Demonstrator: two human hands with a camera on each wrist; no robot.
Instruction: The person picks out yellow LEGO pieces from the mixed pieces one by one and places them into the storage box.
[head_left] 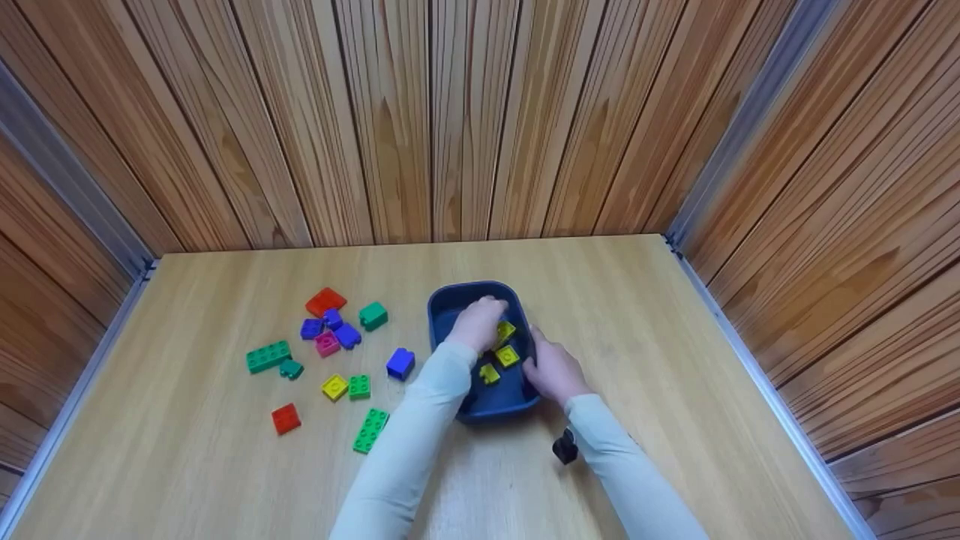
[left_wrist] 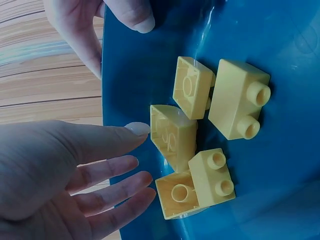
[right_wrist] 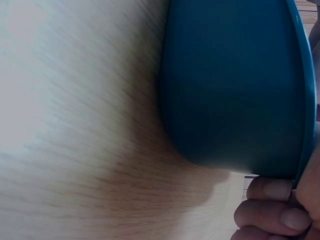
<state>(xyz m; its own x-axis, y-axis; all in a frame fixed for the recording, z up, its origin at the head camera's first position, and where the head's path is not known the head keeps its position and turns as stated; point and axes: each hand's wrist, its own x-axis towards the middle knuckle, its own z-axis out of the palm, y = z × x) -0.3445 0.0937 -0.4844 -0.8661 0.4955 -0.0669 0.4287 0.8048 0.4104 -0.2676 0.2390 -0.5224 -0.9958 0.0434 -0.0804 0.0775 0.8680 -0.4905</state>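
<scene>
Left hand [head_left: 478, 322] hovers inside the blue tub [head_left: 450, 300], fingers [left_wrist: 112, 167] spread loose and holding nothing, hiding part of the tub floor. Right hand [head_left: 553, 371] pinches the tub's near rim; its palm is out of sight. Four yellow bricks [left_wrist: 240, 100] show in the tub, eleven loose bricks [head_left: 328, 343] left of it on the worktop [head_left: 225, 465]

Loose bricks [head_left: 330, 345] crowding table [head_left: 675, 337] left of blue tub [head_left: 450, 300], bare wood open right, walls enclosing three sides
</scene>
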